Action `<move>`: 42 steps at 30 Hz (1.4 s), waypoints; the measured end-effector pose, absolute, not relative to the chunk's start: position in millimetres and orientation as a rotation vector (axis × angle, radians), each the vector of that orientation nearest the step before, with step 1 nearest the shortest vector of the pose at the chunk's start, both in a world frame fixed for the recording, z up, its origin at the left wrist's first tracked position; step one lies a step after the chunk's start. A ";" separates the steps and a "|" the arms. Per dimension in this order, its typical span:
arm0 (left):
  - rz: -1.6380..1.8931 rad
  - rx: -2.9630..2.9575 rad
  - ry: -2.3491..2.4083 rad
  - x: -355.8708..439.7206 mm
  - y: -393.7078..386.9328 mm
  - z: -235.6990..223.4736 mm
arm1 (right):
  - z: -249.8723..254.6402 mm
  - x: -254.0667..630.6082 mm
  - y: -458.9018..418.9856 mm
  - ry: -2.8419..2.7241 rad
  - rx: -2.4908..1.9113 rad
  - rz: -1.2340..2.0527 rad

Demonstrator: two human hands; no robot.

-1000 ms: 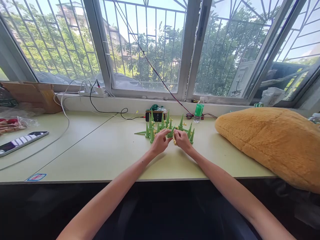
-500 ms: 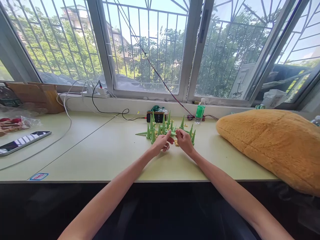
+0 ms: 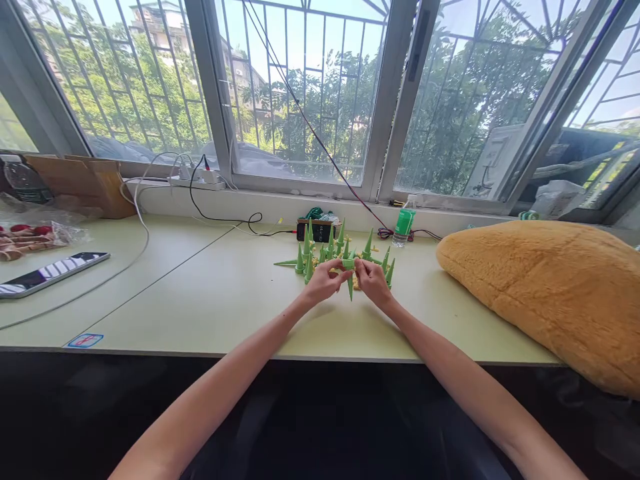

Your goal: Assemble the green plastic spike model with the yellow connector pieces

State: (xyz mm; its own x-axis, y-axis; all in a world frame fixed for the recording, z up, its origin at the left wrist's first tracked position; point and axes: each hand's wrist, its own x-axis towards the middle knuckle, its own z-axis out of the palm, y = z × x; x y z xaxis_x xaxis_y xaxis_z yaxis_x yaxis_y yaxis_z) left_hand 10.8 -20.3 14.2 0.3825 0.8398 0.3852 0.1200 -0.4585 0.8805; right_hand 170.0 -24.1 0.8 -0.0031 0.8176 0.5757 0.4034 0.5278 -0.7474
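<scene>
Between the two hands a green cone (image 3: 351, 285) now hangs with its point down toward the tabletop (image 3: 320, 333) and its wide base uppermost; one second ago it sat at the left fingers with its point up. The left hand (image 3: 323, 283), which half a second ago had its thumb raised and fingers spread loosely, now has thumb and fingers closed on the base from the left. The right hand (image 3: 374, 281) stays in nearly the same spot, its fingers bunched narrow against the base's right side; whether they grip the cone or some smaller piece, I cannot tell. Just beyond both hands the standing green cones (image 3: 309, 253) and small yellow pieces (image 3: 375, 249) keep their arrangement, with a propped phone (image 3: 315, 232) behind them. Past the right hand, toward the window, the bottle (image 3: 404, 225) stands unmoved, and the orange plush cushion (image 3: 540, 293) lies well to that hand's right. Far to the left hand's left, the other phone (image 3: 55, 273) lies flat as before.
</scene>
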 end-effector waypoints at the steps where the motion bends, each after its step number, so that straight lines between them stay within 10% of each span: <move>1: 1.164 1.895 0.828 11.1 -19.0 12.7 | 0.6 170.5 -23.8 -1.619 -1.067 0.450; 42: 1.021 1.675 0.862 8.9 -16.9 10.8 | 0.0 172.2 -19.2 -1.713 -1.157 0.268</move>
State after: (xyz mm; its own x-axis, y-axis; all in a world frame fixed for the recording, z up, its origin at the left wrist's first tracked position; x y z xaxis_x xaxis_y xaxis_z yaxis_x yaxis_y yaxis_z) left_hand 8.9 -16.9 10.8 0.4004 0.8854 0.2362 0.0839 -0.2921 0.9527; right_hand 172.2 -19.2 0.0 -0.0321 0.7922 0.6094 0.5682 0.5160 -0.6410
